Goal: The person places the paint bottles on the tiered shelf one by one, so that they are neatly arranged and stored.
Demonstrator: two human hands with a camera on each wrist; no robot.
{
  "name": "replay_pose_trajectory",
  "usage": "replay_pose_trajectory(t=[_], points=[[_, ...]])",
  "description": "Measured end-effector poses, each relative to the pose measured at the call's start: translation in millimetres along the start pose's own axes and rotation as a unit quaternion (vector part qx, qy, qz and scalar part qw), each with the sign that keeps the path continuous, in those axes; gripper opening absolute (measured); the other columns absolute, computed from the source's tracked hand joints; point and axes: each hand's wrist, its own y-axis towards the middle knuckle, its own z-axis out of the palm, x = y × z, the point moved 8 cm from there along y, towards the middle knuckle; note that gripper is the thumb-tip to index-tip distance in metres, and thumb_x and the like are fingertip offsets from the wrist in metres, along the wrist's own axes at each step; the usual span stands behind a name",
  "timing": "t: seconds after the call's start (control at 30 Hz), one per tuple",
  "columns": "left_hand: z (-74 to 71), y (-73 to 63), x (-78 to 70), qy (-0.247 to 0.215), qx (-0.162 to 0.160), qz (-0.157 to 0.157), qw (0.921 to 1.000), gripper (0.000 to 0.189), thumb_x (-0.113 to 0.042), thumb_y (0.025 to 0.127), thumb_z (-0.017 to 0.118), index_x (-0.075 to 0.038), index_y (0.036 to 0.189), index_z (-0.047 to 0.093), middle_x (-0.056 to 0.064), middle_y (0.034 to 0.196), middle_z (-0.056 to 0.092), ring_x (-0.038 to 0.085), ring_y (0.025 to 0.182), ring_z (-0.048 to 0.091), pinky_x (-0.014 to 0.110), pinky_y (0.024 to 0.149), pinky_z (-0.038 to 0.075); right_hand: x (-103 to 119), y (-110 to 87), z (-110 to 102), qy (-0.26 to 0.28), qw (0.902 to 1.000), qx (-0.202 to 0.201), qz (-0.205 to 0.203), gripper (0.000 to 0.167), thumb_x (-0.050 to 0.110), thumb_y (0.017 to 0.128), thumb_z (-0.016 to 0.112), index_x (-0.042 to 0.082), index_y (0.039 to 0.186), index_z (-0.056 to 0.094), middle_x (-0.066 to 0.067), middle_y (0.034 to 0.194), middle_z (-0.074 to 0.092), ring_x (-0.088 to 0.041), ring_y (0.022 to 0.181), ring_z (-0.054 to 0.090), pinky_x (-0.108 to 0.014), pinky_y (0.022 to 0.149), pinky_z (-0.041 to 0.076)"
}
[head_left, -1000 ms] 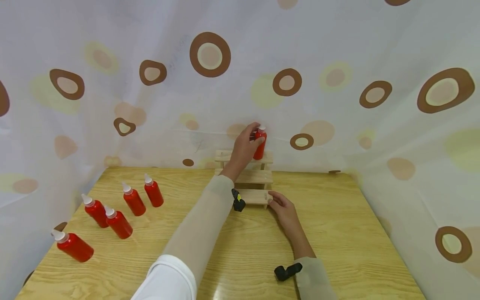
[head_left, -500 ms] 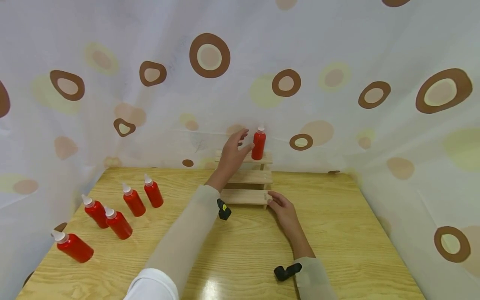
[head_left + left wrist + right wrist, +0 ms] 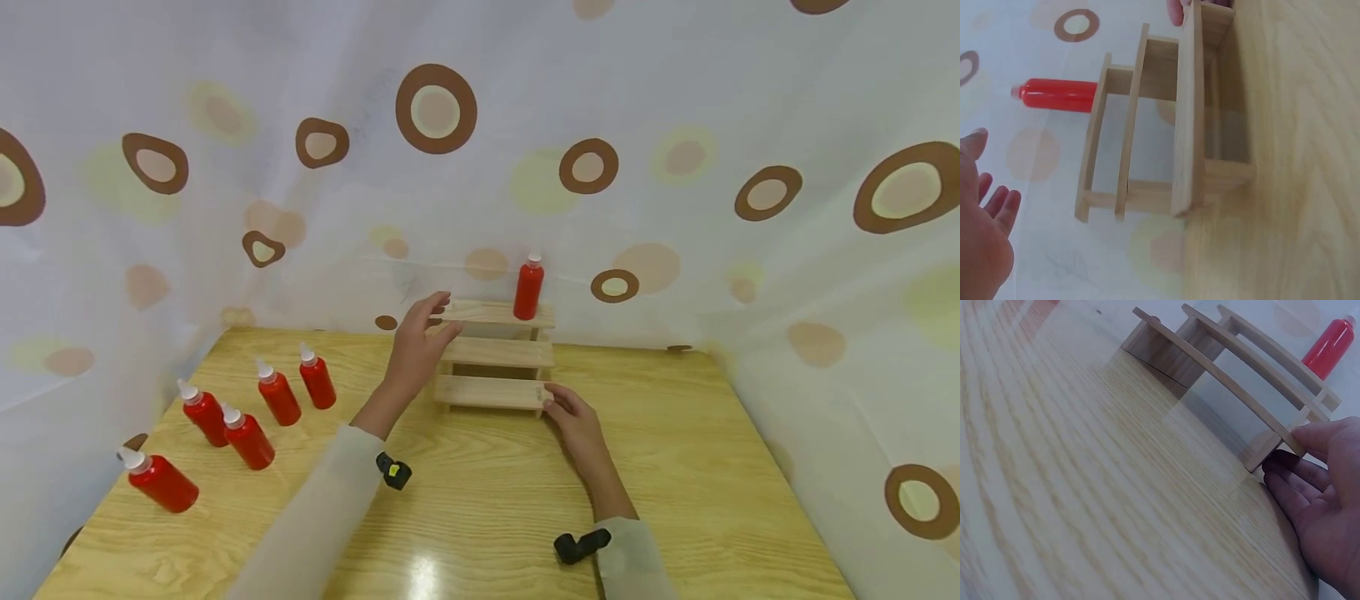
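A three-tier wooden step rack [image 3: 495,353] stands on the table against the back. One red bottle [image 3: 528,288] with a white cap is upright at the right end of its top step; the left wrist view shows the same bottle [image 3: 1060,94] lying sideways because that camera is turned. My left hand [image 3: 417,346] is just left of the rack, fingers spread and holding nothing. At the bottom step's right end, my right hand [image 3: 579,427] grips the corner. In the right wrist view, its thumb [image 3: 1322,434] lies on the board edge, with the fingers beside the leg.
Several red bottles with white nozzle tips, such as the frontmost one [image 3: 163,483], stand on the left of the wooden table [image 3: 480,508]. A patterned white sheet [image 3: 337,200] surrounds the table at the back and sides.
My left hand has let go of the bottle on the top step and drawn back left and down. The right hand has kept its grip on the rack. The head view has shifted slightly.
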Motion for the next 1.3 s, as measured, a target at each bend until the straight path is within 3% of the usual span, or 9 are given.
replay_pose_trajectory(t=[0.2,0.47,0.67,0.73,0.83,0.97,1.2,1.3], points=[[-27.4,-36.3,4.2,0.052,-0.013,-0.006,0.9985,0.048,-0.030,0.097,0.069,-0.019,0.141,0.056,0.006,0.138,0.057,0.029,0.121,0.058,0.051,0.102,0.051,1,-1.3,0,0.008,0.9999,0.005,-0.004,0.043,0.024,0.101,0.063,0.010,0.141,0.058,-0.012,0.151,0.051,-0.022,0.140,0.044,-0.007,0.093,0.043],[-68.1,-81.1,16.4,0.073,-0.047,-0.036,0.9956,0.048,-0.029,0.095,0.071,-0.019,0.141,0.057,0.006,0.137,0.058,0.026,0.120,0.059,0.048,0.100,0.053,5,-3.2,2,0.010,0.9996,0.019,0.016,0.045,0.023,0.102,0.061,0.010,0.145,0.054,-0.013,0.156,0.045,-0.023,0.146,0.038,-0.015,0.104,0.039],[-100.3,-107.2,22.9,0.091,-0.080,-0.070,0.9901,0.048,-0.029,0.095,0.072,-0.017,0.139,0.057,0.006,0.136,0.058,0.027,0.119,0.059,0.051,0.100,0.052,27,-14.7,4,0.009,0.9994,0.025,0.021,0.043,0.016,0.102,0.060,0.004,0.144,0.054,-0.020,0.151,0.049,-0.028,0.139,0.045,-0.008,0.091,0.045],[-111.4,-115.5,23.2,0.108,-0.093,-0.080,0.9866,0.048,-0.028,0.095,0.071,-0.016,0.139,0.057,0.006,0.133,0.059,0.026,0.118,0.059,0.049,0.100,0.053,32,-17.8,5,0.002,0.9996,0.024,0.016,0.044,0.016,0.103,0.059,0.003,0.144,0.053,-0.022,0.150,0.049,-0.028,0.137,0.047,-0.007,0.089,0.046],[-129.7,-129.8,20.9,0.135,-0.121,-0.079,0.9803,0.047,-0.022,0.094,0.073,-0.012,0.138,0.058,0.009,0.129,0.061,0.028,0.115,0.060,0.027,0.099,0.052,33,-19.1,6,-0.004,0.9996,0.024,0.017,0.044,0.018,0.102,0.060,0.003,0.144,0.054,-0.021,0.149,0.050,-0.027,0.136,0.048,-0.007,0.088,0.045],[-154.7,-152.8,16.6,0.158,-0.161,-0.067,0.9719,0.048,-0.009,0.091,0.075,-0.005,0.135,0.059,0.015,0.125,0.063,0.029,0.111,0.059,0.001,0.093,0.038,26,-15.1,7,0.002,0.9995,0.022,0.024,0.043,0.016,0.102,0.060,0.005,0.143,0.055,-0.020,0.149,0.051,-0.027,0.135,0.048,-0.006,0.087,0.045],[-192.8,-191.7,18.0,0.205,-0.227,-0.095,0.9473,0.043,-0.008,0.092,0.074,-0.007,0.133,0.061,0.011,0.126,0.064,0.009,0.109,0.053,-0.001,0.095,0.034,2,-1.3,4,0.001,0.9998,0.010,0.016,0.043,0.022,0.101,0.063,0.010,0.142,0.057,-0.014,0.150,0.051,-0.022,0.137,0.046,-0.004,0.088,0.042],[-205.8,-202.5,16.4,0.211,-0.267,-0.083,0.9366,0.041,-0.004,0.090,0.074,-0.005,0.129,0.064,0.014,0.124,0.065,-0.005,0.108,0.048,0.001,0.098,0.033,1,0.6,2,-0.006,0.9999,0.008,0.005,0.044,0.025,0.101,0.063,0.011,0.142,0.057,-0.013,0.151,0.051,-0.023,0.139,0.045,-0.007,0.093,0.043]])
